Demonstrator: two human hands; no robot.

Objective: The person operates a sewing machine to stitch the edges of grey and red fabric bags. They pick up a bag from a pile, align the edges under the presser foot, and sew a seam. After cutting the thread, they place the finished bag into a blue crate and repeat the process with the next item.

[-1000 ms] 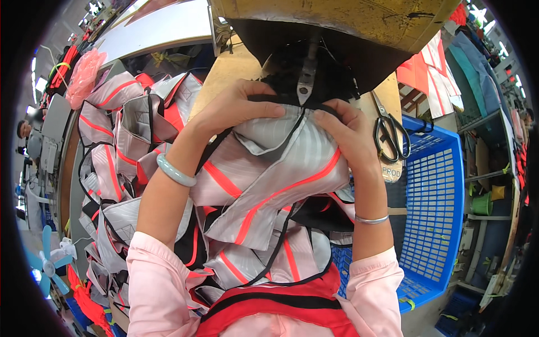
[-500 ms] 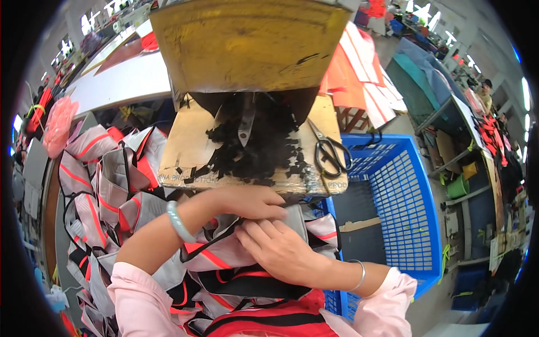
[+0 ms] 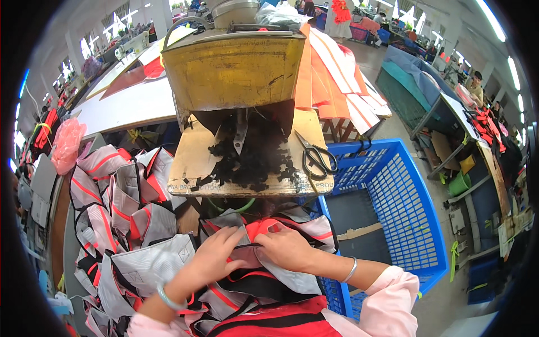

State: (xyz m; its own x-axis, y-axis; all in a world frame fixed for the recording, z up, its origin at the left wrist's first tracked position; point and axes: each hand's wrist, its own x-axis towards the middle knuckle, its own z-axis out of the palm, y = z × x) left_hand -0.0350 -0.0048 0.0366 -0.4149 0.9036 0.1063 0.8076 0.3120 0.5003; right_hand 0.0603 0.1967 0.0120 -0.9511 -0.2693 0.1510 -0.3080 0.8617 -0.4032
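Observation:
A sewn grey fabric piece with orange-red strips and black edging lies bunched before me, below the front edge of a machine's work board. My right hand has its fingers curled and pressed on the piece's bright red part; the fingertips are partly hidden. Over the folds to its left, my left hand spreads its fingers, thumb apart, touching or just above the cloth. On the board lie black scraps and black-handled scissors. The machine's yellow metal housing rises behind them.
A heap of similar grey pieces spreads along my left side. At my right stands a blue plastic basket with cardboard inside. Orange and white cloth lies behind the machine, and a white table is at the back left.
My hands were close together, the left reaching over the right; now the left has drawn back and they are apart. The fabric has opened, showing its red part. My view has tilted up.

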